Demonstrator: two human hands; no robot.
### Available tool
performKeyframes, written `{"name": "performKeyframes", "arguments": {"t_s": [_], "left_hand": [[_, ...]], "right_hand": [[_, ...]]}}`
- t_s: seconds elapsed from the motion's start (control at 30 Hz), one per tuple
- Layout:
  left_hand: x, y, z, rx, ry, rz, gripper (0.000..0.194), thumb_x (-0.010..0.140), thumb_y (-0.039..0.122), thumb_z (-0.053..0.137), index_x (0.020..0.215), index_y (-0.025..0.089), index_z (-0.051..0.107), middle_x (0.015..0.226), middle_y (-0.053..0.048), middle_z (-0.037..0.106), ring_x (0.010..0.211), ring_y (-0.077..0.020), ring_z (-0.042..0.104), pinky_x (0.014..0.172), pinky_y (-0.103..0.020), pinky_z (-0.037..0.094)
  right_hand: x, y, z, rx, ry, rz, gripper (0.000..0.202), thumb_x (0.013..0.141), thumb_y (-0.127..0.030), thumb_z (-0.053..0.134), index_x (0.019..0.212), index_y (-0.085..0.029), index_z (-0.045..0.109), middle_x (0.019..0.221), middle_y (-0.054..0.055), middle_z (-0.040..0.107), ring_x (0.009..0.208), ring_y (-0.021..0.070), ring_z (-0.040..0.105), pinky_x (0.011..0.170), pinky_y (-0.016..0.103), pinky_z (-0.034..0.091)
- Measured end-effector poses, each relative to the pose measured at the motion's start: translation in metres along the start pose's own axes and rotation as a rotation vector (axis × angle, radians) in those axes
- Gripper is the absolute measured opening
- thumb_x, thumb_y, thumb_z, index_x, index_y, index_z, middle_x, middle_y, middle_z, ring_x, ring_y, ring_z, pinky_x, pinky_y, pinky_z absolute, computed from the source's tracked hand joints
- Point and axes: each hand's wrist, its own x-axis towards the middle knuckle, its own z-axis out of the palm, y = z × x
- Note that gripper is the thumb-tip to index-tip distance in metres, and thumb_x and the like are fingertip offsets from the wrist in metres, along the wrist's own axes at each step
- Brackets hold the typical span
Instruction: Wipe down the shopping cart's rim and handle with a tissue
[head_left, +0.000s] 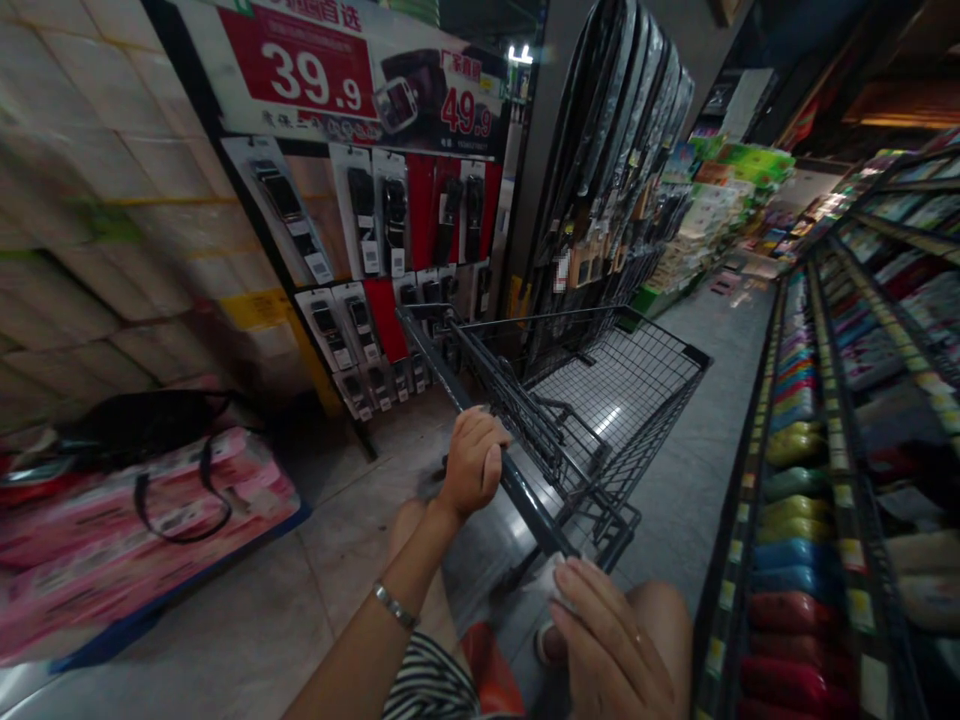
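Observation:
A dark metal shopping cart (637,380) stands in front of me, its wire basket showing the floor through it. Its long handle bar (529,505) runs diagonally toward me. My left hand (474,462) is wrapped round the middle of the bar, with a metal band on the wrist. At the near end of the bar, my right hand (604,625) has its fingers bent over a crumpled white tissue (551,580), which lies against the bar.
Packaged belts (367,220) hang on a rack beyond the cart, under a price sign (315,75). Pink packs (150,540) lie on a blue base at the left. Shelves of colourful folded goods (795,550) line the right. The aisle floor (720,350) runs between.

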Motion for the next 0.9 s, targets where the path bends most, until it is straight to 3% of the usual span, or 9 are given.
{"name": "performKeyframes", "arguments": {"t_s": [0.13,0.23,0.37,0.47,0.63,0.77,0.9], "left_hand": [[0.000,-0.001,-0.004,0.005,-0.046,0.016,0.031,0.092,0.026,0.026,0.082,0.022,0.055,0.085,-0.003,0.062,0.090,-0.0170,0.056,0.102,-0.042,0.037],[0.001,0.002,-0.007,0.012,-0.048,-0.016,0.029,0.092,0.023,0.028,0.083,0.022,0.055,0.086,-0.002,0.062,0.094,-0.0163,0.056,0.105,-0.043,0.035],[0.000,0.022,-0.009,0.021,-0.029,-0.082,0.024,0.091,0.017,0.032,0.082,0.021,0.054,0.084,-0.002,0.061,0.097,-0.0166,0.056,0.108,-0.047,0.031],[-0.011,0.051,-0.006,-0.003,-0.050,-0.059,0.021,0.089,0.015,0.036,0.083,0.021,0.055,0.082,-0.002,0.062,0.094,-0.0172,0.057,0.106,-0.048,0.034],[-0.033,0.095,0.003,-0.102,-0.099,0.024,0.025,0.086,0.016,0.033,0.087,0.022,0.058,0.079,-0.001,0.064,0.086,-0.0162,0.058,0.098,-0.041,0.038],[-0.036,0.101,0.005,-0.129,-0.125,0.001,0.027,0.086,0.018,0.031,0.083,0.021,0.057,0.076,0.000,0.062,0.084,-0.0162,0.056,0.095,-0.039,0.035],[-0.032,0.095,0.002,-0.121,-0.135,0.038,0.029,0.089,0.021,0.028,0.082,0.022,0.056,0.075,0.000,0.062,0.082,-0.0163,0.056,0.093,-0.038,0.034]], "right_hand": [[-0.026,0.002,-0.004,0.023,0.055,0.070,0.019,0.089,-0.007,0.053,0.100,-0.011,0.067,0.102,0.012,0.074,0.110,0.0225,0.065,0.086,0.032,0.060],[-0.045,0.008,0.001,0.005,0.106,0.205,0.032,0.088,-0.004,0.053,0.118,-0.011,0.061,0.110,0.013,0.071,0.110,0.0219,0.066,0.087,0.033,0.059],[-0.054,0.016,0.008,-0.080,0.220,0.304,0.039,0.085,0.002,0.053,0.120,-0.012,0.063,0.109,0.011,0.071,0.104,0.0190,0.068,0.088,0.031,0.057],[-0.048,0.022,0.009,-0.082,0.226,0.354,0.037,0.087,0.000,0.052,0.117,-0.016,0.065,0.116,0.010,0.068,0.106,0.0195,0.066,0.086,0.032,0.058],[-0.028,0.040,0.013,-0.085,0.369,0.491,0.038,0.085,-0.003,0.058,0.116,-0.024,0.067,0.116,0.007,0.065,0.102,0.0171,0.066,0.080,0.030,0.058],[-0.014,0.052,0.016,-0.070,0.428,0.690,0.020,0.086,-0.014,0.063,0.103,-0.020,0.071,0.097,0.005,0.071,0.089,0.0168,0.067,0.078,0.031,0.057],[-0.004,0.044,0.012,-0.012,0.398,0.726,0.012,0.084,-0.019,0.067,0.095,-0.020,0.072,0.091,0.004,0.073,0.085,0.0168,0.068,0.073,0.028,0.057]]}}
